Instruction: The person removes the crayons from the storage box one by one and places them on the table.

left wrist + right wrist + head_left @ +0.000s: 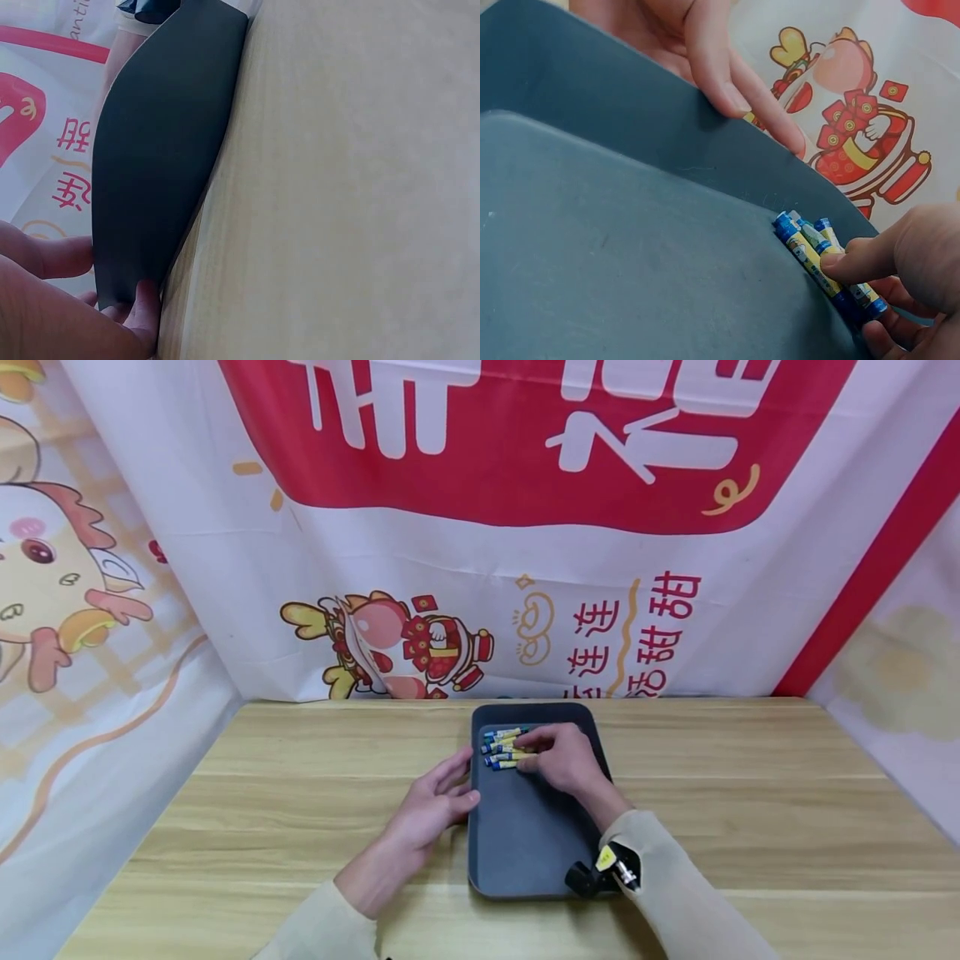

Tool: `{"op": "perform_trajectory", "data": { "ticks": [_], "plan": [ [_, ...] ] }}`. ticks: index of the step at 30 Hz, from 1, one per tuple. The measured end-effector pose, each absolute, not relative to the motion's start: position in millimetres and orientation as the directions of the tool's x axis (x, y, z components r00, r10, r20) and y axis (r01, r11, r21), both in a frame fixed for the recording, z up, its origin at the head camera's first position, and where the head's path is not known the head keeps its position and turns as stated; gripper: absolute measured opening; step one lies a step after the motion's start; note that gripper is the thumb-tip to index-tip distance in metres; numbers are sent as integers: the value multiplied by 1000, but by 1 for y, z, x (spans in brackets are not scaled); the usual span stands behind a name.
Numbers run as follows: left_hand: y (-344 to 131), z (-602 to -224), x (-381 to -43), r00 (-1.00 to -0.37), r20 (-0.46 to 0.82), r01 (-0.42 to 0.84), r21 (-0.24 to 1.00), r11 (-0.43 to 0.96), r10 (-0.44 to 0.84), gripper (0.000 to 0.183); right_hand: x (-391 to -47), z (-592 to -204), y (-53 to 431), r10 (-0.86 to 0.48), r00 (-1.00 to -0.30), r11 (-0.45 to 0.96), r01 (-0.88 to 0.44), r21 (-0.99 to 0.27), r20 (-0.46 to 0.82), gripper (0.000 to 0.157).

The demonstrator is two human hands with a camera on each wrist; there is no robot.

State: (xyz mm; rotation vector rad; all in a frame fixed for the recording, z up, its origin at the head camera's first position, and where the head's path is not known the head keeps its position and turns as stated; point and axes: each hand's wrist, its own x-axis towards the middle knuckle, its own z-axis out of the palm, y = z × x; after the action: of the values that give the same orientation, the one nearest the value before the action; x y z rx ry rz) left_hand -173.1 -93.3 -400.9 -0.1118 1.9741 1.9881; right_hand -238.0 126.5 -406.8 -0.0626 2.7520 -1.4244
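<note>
A dark grey rectangular tray (pixel 525 843) lies on the table. At its far end sit several crayons (pixel 498 750) with blue ends and yellow wrappers, side by side across the tray. My right hand (pixel 566 762) reaches in over the right wall and holds the crayons. In the right wrist view its thumb (pixel 844 260) lies on the crayons (pixel 810 259), with the other fingers curled by their ends and partly hidden. At the tray's left side my left hand (pixel 423 810) touches the rim with extended fingers; the left wrist view shows fingertips against the outer wall (pixel 161 150).
The wooden table (pixel 315 777) extends to both sides of the tray. Behind it hangs a printed white and red cloth (pixel 510 552), and more printed cloth (pixel 97 693) covers the left side. A small black camera (pixel 592 878) is strapped to my right wrist.
</note>
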Motion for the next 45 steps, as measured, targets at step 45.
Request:
{"op": "perform_trajectory", "data": {
  "ticks": [45],
  "plan": [
    [-94, -402, -174, -942, -283, -285, 958, 19, 181, 72, -236, -394, 143, -69, -988, 488, -153, -859, 137, 11]
  ]
}}
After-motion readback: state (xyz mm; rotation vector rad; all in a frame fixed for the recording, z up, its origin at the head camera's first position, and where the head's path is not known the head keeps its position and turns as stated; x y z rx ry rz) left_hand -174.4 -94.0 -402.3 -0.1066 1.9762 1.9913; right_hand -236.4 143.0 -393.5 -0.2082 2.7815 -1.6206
